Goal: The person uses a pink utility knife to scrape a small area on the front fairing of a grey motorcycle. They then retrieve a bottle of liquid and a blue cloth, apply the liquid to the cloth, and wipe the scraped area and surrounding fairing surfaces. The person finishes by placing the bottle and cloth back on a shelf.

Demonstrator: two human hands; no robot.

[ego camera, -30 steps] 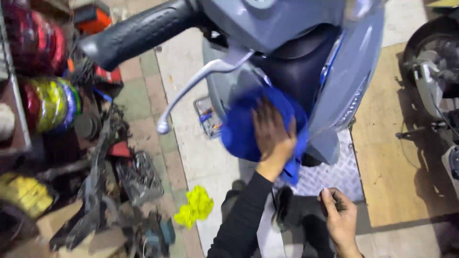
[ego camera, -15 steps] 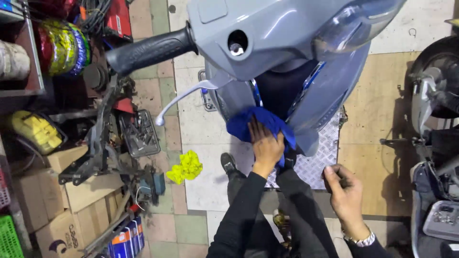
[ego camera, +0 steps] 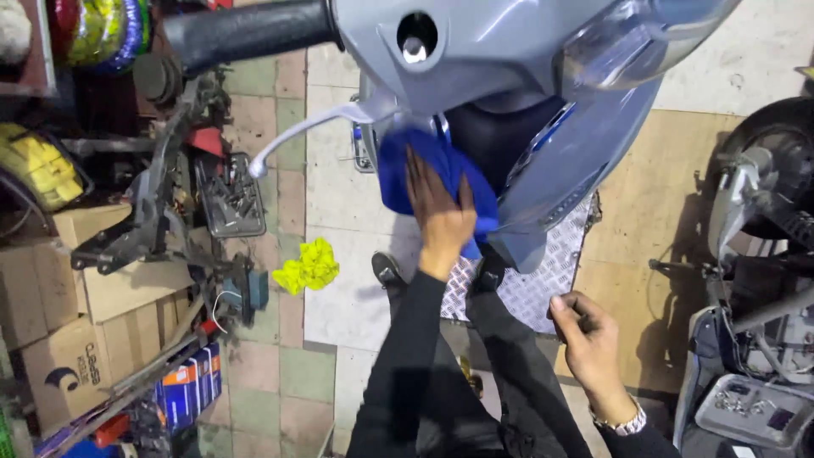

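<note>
Over on the far left the shelves are stuffed with coloured coils, and below them sit cardboard boxes (ego camera: 102,288) with a dark metal frame (ego camera: 148,212) leaning across them. A tray of loose tools (ego camera: 231,197) lies on the tiled floor just beside the frame, and a crumpled yellow rag (ego camera: 309,267) sits on the pale tiles a little further in.

Above all that, the grey scooter (ego camera: 509,51) fills the top of the view, its black handlebar grip (ego camera: 246,32) sticking out to the left with the silver brake lever (ego camera: 305,136) curving down under it.

The left hand (ego camera: 441,208) is flat, fingers spread wide, pressing a blue cloth (ego camera: 398,174) against the scooter's front panel just below the lever. The cloth is bunched under the palm, hanging partly free on the left.

The right hand (ego camera: 589,331) is lower down, near the edge of the checkered metal footplate (ego camera: 543,280), fingers curled in; I cannot tell whether they pinch anything. Another scooter (ego camera: 763,254) stands at the far right.

From where I stand, the loose edge of the cloth looks likely to snag on the brake lever, which hangs close above it. The person is also crouched right under the handlebar, so standing quickly could mean a knock on the head.
</note>
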